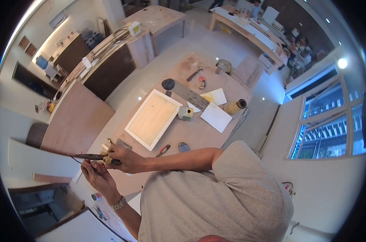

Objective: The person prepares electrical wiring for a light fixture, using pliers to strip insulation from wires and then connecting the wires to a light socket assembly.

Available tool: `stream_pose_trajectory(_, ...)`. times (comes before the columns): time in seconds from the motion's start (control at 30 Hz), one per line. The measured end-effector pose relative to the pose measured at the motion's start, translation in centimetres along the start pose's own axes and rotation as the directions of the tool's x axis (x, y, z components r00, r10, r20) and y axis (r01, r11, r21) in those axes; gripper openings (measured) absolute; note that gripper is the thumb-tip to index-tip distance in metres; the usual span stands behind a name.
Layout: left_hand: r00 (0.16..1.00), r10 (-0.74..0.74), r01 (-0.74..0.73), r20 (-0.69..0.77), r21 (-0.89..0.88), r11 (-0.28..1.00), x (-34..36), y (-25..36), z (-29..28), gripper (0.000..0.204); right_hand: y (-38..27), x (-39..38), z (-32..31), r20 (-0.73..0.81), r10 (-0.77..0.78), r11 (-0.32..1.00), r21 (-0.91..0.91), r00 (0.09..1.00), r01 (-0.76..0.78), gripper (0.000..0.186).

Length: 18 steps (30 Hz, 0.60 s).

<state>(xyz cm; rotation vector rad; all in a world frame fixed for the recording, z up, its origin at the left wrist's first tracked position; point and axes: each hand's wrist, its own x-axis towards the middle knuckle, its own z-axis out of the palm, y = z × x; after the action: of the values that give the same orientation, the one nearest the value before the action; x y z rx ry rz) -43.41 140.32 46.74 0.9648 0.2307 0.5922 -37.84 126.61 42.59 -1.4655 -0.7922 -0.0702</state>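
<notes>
My right hand [126, 158] is wrapped round the handles of long-nose pliers [89, 156], whose dark jaws point left. Just below the jaws, my left hand [97, 177], with a watch on its wrist, has its fingers pinched together. A thin dark wire [75, 159] runs from the left fingertips up to the jaw tips. How the jaws meet the wire is too small to tell. Beyond my right forearm, red-handled pliers [163, 150] lie on the wooden table [183, 135], beside a white-framed panel [152, 119].
A grey box-shaped device [185, 113], a yellowish bottle [236, 106], white tiles [216, 117], a hammer [194, 74] and a tape roll [202, 82] lie farther out on the table. A tall wood-panelled counter [76, 111] stands at the left. People work at a far bench [247, 32].
</notes>
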Motion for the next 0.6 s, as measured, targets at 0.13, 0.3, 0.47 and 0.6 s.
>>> stream_pose_trajectory(0.13, 0.993, -0.047, 0.054, 0.108, -0.064, 0.996, -0.2, 0.1, 0.2, 0.022, -0.9, -0.8, 0.4, -0.034, 0.095, 0.994, 0.063, 0.995, -0.093, 0.025)
stream_pose_trajectory(0.3, 0.994, -0.067, 0.070, 0.091, -0.027, 0.997, 0.0, -0.4, 1.1, 0.019, -1.6, -0.9, -0.3, -0.027, 0.087, 0.996, 0.035, 0.996, -0.086, 0.030)
stream_pose_trajectory(0.47, 0.988, -0.037, 0.040, 0.150, -0.014, 0.999, 0.5, -0.9, 2.0, 0.018, -1.9, -0.4, -1.2, -0.083, 0.091, 0.996, -0.009, 0.992, -0.092, 0.031)
stream_pose_trajectory(0.6, 0.995, 0.085, -0.093, 0.059, 0.163, 0.982, -0.4, 1.5, 1.7, 0.020, -1.8, 0.6, 1.8, -0.124, 0.016, 1.000, 0.009, 0.992, -0.015, 0.023)
